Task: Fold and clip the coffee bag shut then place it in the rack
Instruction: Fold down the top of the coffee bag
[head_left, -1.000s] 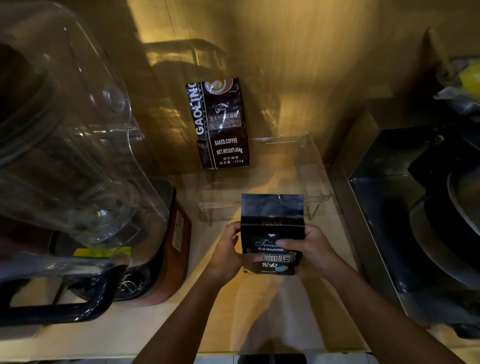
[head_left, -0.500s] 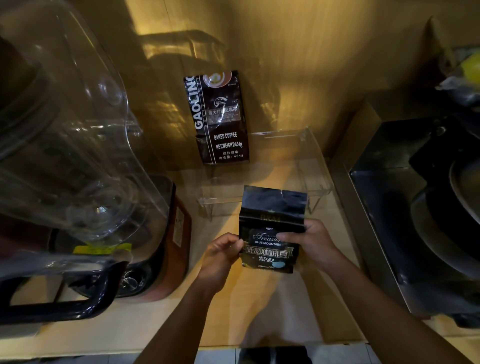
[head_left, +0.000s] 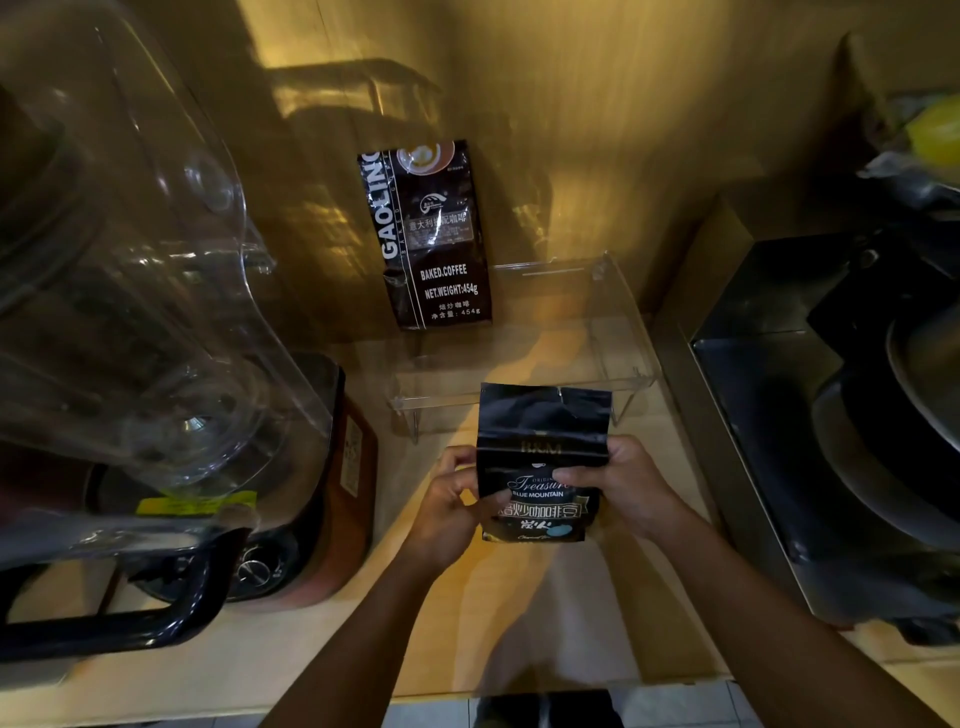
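Black coffee bag stands upright mid-worktop, pinched between left hand and right hand. Bare worktop lies toward its near edge; the clear acrylic rack sits just behind, blender at left.

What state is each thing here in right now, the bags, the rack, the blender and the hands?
Small coffee bag: upright, held in both hands, top unfolded, no clip.
Left hand: gripping the bag's left edge.
Right hand: gripping the bag's right side, fingers across the front.
Clear rack: holds one bag.
Large coffee bag: standing upright in the rack against the wall.
Blender jar: seated on its base.
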